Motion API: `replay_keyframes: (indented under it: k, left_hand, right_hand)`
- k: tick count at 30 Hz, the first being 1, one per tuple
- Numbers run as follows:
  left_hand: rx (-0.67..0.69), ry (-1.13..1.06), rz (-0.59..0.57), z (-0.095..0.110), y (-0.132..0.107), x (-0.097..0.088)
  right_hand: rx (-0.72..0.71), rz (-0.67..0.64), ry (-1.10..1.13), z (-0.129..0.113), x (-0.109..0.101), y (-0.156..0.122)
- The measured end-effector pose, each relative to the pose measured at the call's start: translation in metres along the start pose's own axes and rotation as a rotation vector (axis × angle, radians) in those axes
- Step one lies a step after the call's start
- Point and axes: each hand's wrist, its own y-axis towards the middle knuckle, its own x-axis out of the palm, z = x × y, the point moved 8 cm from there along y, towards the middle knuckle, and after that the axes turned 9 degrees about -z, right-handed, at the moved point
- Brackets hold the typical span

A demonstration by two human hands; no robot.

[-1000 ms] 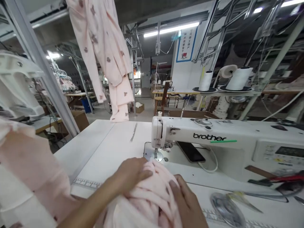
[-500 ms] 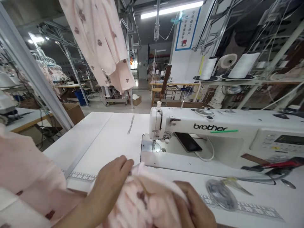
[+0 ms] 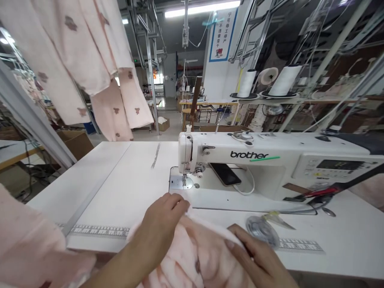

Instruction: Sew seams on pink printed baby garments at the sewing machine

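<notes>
At the near edge of the white surface [image 3: 120, 188], my left hand [image 3: 162, 224] lies flat, fingers together, on top of the bunched pink cloth [image 3: 195, 256]. My right hand [image 3: 258, 260] presses its right side, fingers spread. Just beyond the cloth stands the sewing machine [image 3: 255, 160], with scissors [image 3: 267, 228] lying beside my right hand.

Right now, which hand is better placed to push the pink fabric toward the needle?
Probably the left hand: it lies on the pink fabric nearest the needle. The right hand sits farther back.
</notes>
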Motion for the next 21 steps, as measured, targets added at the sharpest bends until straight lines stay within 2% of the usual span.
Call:
replay_keyframes:
  k: [3,5,8,11,14,17,21]
  left_hand:
    - [-0.117,-0.208,-0.119,-0.005,0.001,0.006]
    - [-0.17,-0.327,-0.153,-0.008,0.001,0.006]
    - [-0.149,-0.341,-0.176,-0.004,0.003,0.008]
    - [-0.117,-0.343,-0.228,0.002,0.005,0.018]
    - [-0.199,-0.301,-0.144,-0.005,0.005,0.021]
    - [-0.237,-0.345,-0.033,-0.012,0.002,0.019]
    - [-0.181,-0.416,-0.069,-0.01,-0.001,0.027]
  right_hand:
    - [-0.004,0.01,0.052,0.005,-0.013,0.003]
    - [-0.007,-0.044,0.01,0.004,-0.012,0.004]
    - [-0.059,-0.04,-0.121,-0.009,-0.011,0.008]
    - [-0.194,0.001,-0.123,-0.032,-0.003,0.018]
    - [-0.246,-0.037,-0.044,-0.042,0.013,0.033]
    - [-0.175,-0.024,0.015,-0.036,0.02,0.042]
    - [-0.101,-0.063,-0.028,-0.03,0.02,0.043]
